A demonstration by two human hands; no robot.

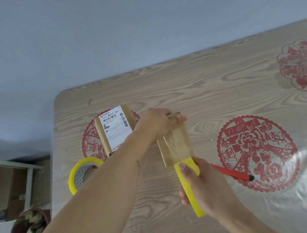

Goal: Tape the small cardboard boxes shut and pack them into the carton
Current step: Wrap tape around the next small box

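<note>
My left hand (157, 122) pinches the small box's (174, 145) far end; my right hand (202, 185) grips the tape roll (191, 189) at its near end.

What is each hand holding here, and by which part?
The left hand grips the small cardboard box at its far end. The right hand grips the yellow tape roll around its rim, thumb on the outer face.

The white label (117, 130) on the box (115, 132) reads "111 W010 A01"; its smaller print is too small to read.
</note>
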